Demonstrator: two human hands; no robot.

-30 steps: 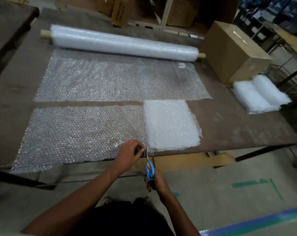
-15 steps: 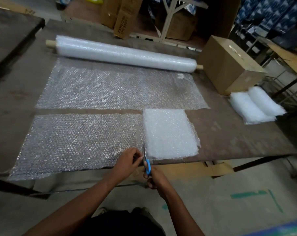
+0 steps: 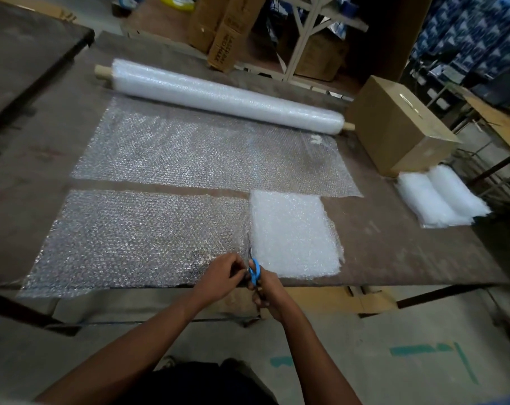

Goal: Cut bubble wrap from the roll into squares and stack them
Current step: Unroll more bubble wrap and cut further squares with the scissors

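Two hands meet at the worktop's (image 3: 394, 247) near edge in my head view. My right hand (image 3: 267, 287) grips blue scissors (image 3: 253, 271), blades in the cut strip (image 3: 137, 238) beside the stack of squares (image 3: 291, 238). My left hand (image 3: 221, 276) pinches the strip's edge. The roll (image 3: 227, 96) lies at the far side, near a cardboard box (image 3: 400, 124).

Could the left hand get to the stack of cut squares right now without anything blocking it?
Probably not freely. The left hand pinches the strip at the near edge, and the right hand with the scissors sits between it and the stack of squares.
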